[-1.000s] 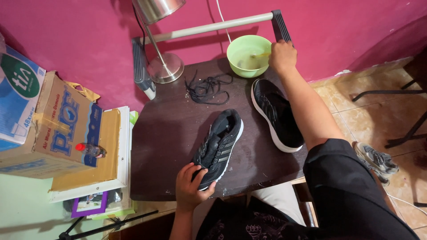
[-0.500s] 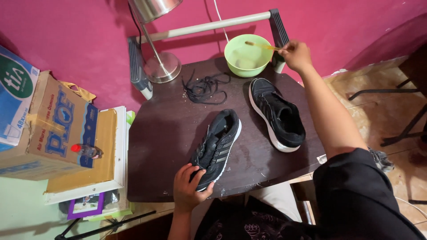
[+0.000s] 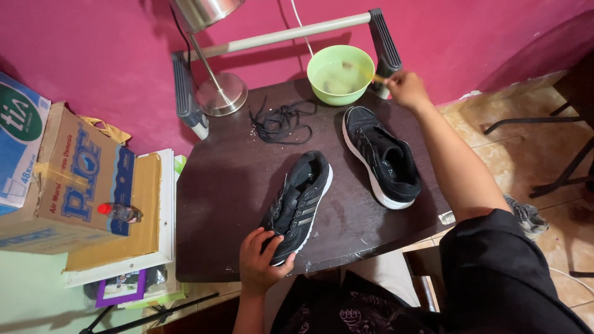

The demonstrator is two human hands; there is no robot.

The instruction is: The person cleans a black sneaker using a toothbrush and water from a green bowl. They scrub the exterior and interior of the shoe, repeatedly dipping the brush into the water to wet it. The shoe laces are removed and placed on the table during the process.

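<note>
Two black sneakers with white soles lie on a dark brown table point(image 3: 229, 185). My left hand point(image 3: 261, 260) grips the toe of the nearer sneaker point(image 3: 300, 201) at the table's front edge. The other sneaker point(image 3: 380, 154) lies to the right, untouched. My right hand point(image 3: 405, 88) reaches to the back right and holds a thin yellowish brush handle point(image 3: 376, 77) at the rim of a light green bowl point(image 3: 340, 74) with cloudy liquid. Loose black laces point(image 3: 281, 120) lie left of the bowl.
A metal lamp base point(image 3: 221, 94) stands at the back left under a grey bar with black handles point(image 3: 278, 34). Cardboard boxes point(image 3: 68, 179) with a small bottle point(image 3: 120, 212) sit left of the table. A chair leg point(image 3: 560, 179) and a grey shoe point(image 3: 526, 216) are on the tiled floor, right.
My right hand has lifted off the back of the table and moved to the bowl's right rim with the brush. My left hand has stayed on the near sneaker.
</note>
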